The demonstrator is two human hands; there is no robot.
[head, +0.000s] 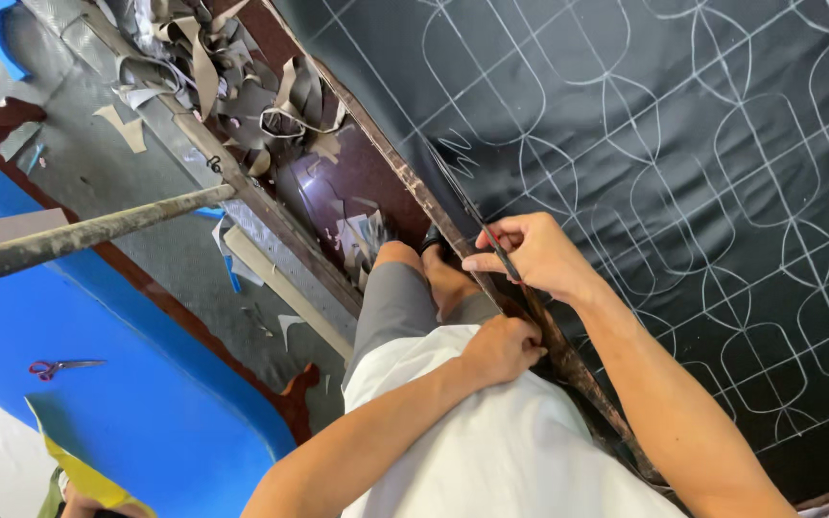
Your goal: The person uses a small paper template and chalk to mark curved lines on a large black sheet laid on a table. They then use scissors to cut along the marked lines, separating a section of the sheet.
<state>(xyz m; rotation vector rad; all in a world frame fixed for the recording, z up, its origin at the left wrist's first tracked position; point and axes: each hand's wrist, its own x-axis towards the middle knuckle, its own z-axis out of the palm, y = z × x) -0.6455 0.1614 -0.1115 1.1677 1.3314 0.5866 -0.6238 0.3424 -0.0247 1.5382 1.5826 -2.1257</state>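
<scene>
A large black sheet of leather-like material [683,173] chalked with white rounded grid patterns fills the right of the frame over the tabletop [568,360]. At centre, the right hand [530,254] pinches a thin dark blade [503,257] at the sheet's edge. The left hand [503,350] is clenched just below at that same edge; what it grips is hidden.

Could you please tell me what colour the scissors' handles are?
Red, on the scissors lying on the blue sheet; head view.

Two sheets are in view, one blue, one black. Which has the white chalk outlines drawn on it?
The black sheet by the right hand; the blue sheet, lower left, is unmarked.
</scene>
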